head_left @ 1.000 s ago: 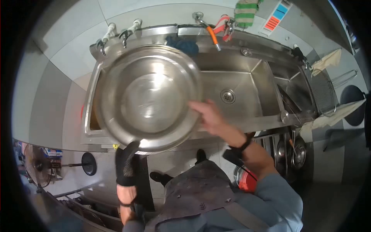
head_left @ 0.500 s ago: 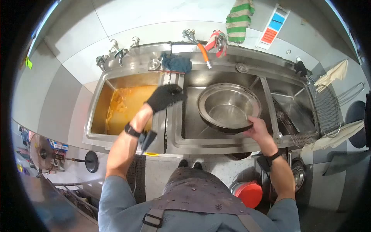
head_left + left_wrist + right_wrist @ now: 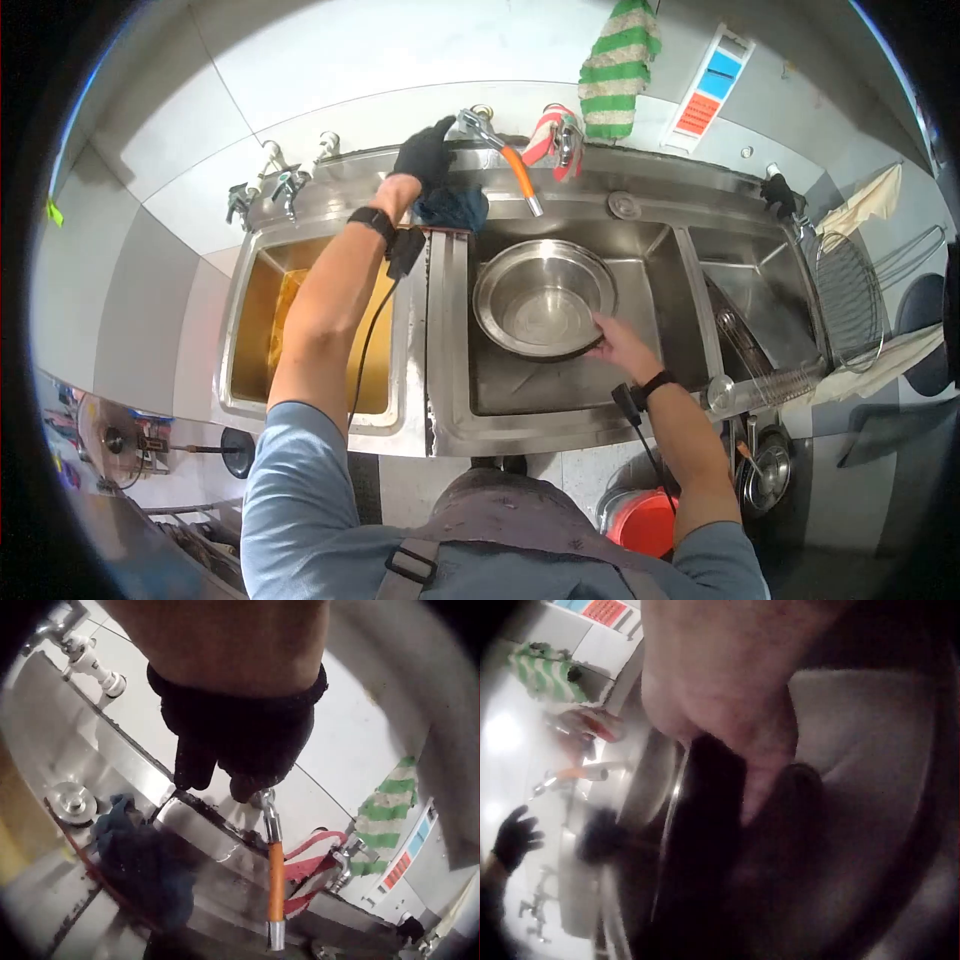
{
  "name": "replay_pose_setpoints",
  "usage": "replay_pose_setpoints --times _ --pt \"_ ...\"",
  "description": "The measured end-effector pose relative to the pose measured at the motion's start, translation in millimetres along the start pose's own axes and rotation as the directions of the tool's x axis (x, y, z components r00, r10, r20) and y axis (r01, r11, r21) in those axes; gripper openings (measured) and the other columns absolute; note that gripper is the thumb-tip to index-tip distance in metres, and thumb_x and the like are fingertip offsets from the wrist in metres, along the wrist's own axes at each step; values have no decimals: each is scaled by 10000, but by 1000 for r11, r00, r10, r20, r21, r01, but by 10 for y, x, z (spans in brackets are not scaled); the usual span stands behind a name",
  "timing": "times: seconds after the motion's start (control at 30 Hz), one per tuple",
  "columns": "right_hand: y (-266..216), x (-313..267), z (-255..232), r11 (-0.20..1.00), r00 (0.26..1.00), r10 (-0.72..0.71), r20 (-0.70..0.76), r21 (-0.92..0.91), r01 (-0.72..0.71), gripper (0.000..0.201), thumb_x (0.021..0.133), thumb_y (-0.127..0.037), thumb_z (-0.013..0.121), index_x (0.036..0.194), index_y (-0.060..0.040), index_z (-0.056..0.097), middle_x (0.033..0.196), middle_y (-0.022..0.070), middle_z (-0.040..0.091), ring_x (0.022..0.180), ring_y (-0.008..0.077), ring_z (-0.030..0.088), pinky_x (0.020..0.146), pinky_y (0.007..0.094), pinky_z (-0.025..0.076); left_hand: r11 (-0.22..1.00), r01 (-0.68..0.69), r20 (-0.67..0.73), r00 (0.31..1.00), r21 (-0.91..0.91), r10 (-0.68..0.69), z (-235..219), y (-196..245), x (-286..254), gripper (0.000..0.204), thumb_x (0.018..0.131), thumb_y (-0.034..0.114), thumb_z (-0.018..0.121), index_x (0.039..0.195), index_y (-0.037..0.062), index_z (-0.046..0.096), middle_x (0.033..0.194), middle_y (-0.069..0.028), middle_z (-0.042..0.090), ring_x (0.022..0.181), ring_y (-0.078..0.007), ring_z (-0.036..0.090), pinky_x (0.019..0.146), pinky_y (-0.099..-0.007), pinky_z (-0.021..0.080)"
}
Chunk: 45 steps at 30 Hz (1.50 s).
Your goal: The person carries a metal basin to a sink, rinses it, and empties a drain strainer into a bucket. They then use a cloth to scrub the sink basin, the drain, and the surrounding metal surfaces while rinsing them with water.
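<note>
The black-gloved left hand is at the back ledge, its fingers beside the base of the faucet with the orange spout. In the left wrist view the glove hides whether it touches the faucet. From the right wrist view, that hand's fingers look spread. My bare right hand grips the near right rim of a round steel basin, held level over the middle sink. In the right wrist view the hand has its fingers under the dark outer side of the basin.
A blue cloth lies on the ledge below the left hand. Yellowish liquid fills part of the left sink. A red-and-white cloth hangs by another tap. Wire strainers hang at the right, and a red bucket stands on the floor.
The left hand has let go of the basin and moved up to the faucet. The right hand carried the basin from the left to over the middle sink, then slightly back left.
</note>
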State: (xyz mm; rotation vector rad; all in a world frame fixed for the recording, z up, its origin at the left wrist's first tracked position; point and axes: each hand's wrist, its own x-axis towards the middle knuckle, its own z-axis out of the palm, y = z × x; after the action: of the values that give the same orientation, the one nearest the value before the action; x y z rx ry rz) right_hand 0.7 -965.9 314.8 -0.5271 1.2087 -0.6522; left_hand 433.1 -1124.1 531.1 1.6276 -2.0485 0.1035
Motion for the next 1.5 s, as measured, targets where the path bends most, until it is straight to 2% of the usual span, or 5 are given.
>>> replay_pose_setpoints --times 0.5,0.8,0.97,1.17,1.5 --pt "222 669 -481 983 980 -2 -197 -183 -35 405 956 -214 599 1220 89 548 1155 236 626 1015 400 674 798 546 613 841 -525 -136 831 129 539 104 -373 734 269 892 264 723 1108 104 728 983 -156 718 862 -356 691 784 -416 561" --pt "-94 335 -184 916 904 -162 -395 -402 -12 488 935 -310 624 1204 93 566 1162 264 647 1016 415 669 767 514 573 994 -107 -368 924 5 101 113 -192 467 352 946 410 589 911 97 746 863 -176 704 844 -385 672 757 -464 529" --pt "-79 466 -820 278 711 -673 -204 -961 -13 459 915 -348 610 1188 21 627 1073 186 685 932 255 675 724 391 548 989 -107 263 962 104 76 638 -625 -306 347 877 372 624 1099 129 734 1062 -203 713 955 -383 693 849 -476 551" --pt "-217 268 -603 430 814 -553 -177 -898 96 406 910 -357 599 1090 -3 684 1082 260 677 1044 422 637 901 446 497 974 -31 147 989 224 -2 1053 -890 -415 301 855 243 602 1091 111 732 1016 -208 708 959 -397 681 849 -493 547" --pt "-802 -222 727 414 814 -563 140 -805 424 405 915 -290 653 1175 19 645 1030 171 696 874 264 683 781 385 530 977 -95 -242 969 -190 47 286 -429 -535 257 841 145 676 1081 81 739 945 -189 707 890 -360 693 797 -412 553"
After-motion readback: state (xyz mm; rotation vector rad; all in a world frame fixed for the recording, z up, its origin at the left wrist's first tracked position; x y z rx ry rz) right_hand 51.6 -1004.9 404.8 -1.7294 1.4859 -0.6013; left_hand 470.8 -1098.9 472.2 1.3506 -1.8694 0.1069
